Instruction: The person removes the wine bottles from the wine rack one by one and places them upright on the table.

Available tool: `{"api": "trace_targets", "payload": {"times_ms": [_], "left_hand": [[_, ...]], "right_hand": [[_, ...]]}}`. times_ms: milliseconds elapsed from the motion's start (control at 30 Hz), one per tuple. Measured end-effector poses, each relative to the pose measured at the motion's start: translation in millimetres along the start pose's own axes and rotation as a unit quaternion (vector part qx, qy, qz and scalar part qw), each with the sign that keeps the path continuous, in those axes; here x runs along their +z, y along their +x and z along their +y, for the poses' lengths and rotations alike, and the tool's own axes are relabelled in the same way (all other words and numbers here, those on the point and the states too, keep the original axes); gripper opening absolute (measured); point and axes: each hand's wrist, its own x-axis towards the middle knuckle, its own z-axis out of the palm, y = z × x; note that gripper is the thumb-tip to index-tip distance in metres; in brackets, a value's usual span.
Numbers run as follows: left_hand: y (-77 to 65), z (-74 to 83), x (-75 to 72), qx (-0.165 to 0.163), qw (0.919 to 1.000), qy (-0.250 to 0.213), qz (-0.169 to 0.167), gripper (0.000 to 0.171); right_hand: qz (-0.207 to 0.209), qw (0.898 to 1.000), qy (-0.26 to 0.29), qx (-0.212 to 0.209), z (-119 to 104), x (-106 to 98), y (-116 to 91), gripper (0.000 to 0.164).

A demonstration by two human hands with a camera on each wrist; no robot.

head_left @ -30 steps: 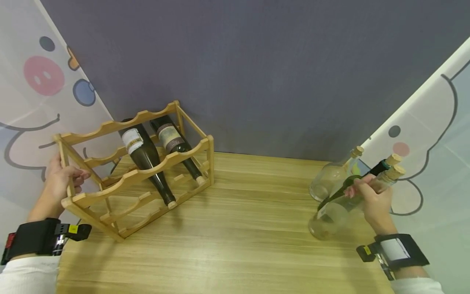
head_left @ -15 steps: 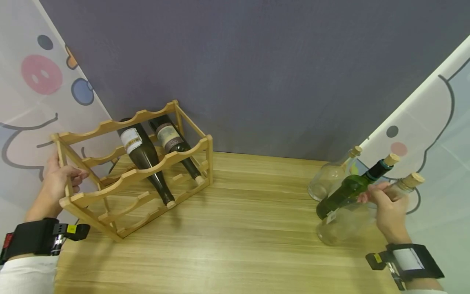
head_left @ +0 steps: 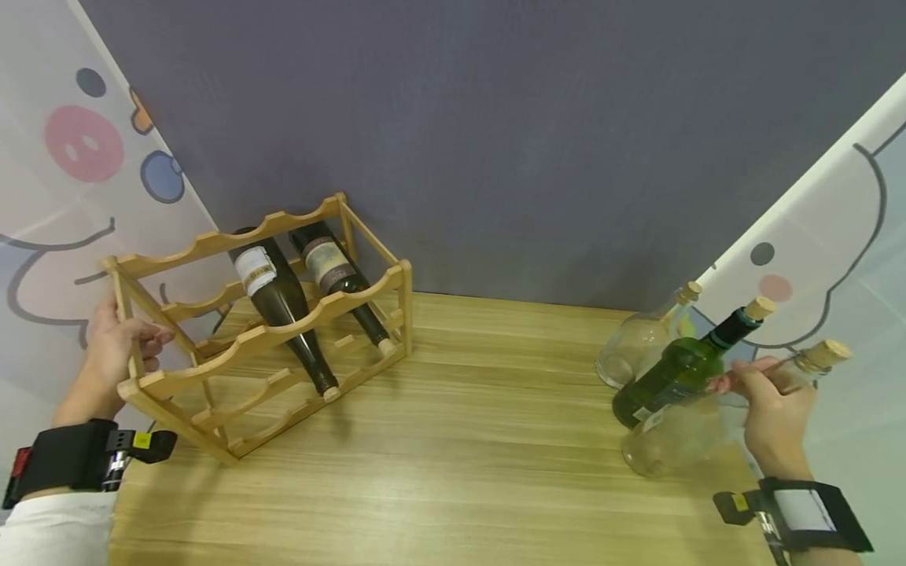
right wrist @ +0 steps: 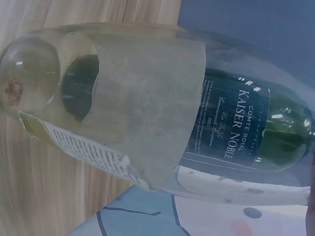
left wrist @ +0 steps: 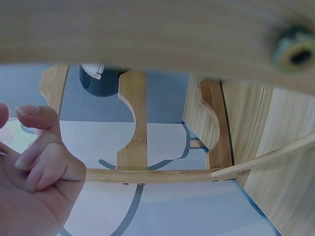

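My left hand [head_left: 113,350] grips the left end frame of a wooden wine rack [head_left: 251,343], its curled fingers [left wrist: 51,162] also showing in the left wrist view. Two corked dark wine bottles lie sloping in the rack: one with a white label [head_left: 283,303], another with a cream and brown label [head_left: 328,263]. On the right, my right hand [head_left: 778,417] holds a corked clear glass bottle [head_left: 661,448] by its neck, tilted. Its pale label [right wrist: 147,98] fills much of the right wrist view. Right behind it stands a corked green wine bottle [head_left: 679,368], partly seen through the clear glass.
Another corked clear bottle [head_left: 630,346] stands behind the green one, near the right wall panel [head_left: 835,267]. A grey panel [head_left: 495,157] closes off the back of the wooden tabletop [head_left: 453,440]. The left wall panel [head_left: 49,196] is close beside the rack.
My right hand has moved right and slightly toward me with the clear bottle, baring more of the green bottle. The left hand and the rack stay as they were.
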Motion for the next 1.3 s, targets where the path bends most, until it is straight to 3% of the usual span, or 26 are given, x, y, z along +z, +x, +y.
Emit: {"api": "trace_targets", "payload": {"times_ms": [267,467,700,967,1300], "left_hand": [[-0.9,0.3,-1.0,0.012,0.9998,-0.012,-0.006,0.051],[-0.7,1.7,-0.7,0.001,1.0,-0.006,0.001,0.055],[1.6,4.6,3.8,0.007,1.0,-0.006,0.0,0.045],[2.1,5.4,6.5,0.005,0.9999,-0.011,0.0,0.057],[1.7,0.9,1.8,0.003,1.0,-0.002,0.003,0.057]], "right_hand": [[0.025,0.998,-0.058,0.013,2,2,1,0.018],[0.023,0.998,-0.064,0.01,3,3,1,0.015],[0.002,0.995,-0.097,0.008,2,-2,-1,0.016],[0.005,0.994,-0.109,0.005,-3,-5,2,0.013],[-0.039,0.998,-0.042,-0.025,-19,3,14,0.016]]}}
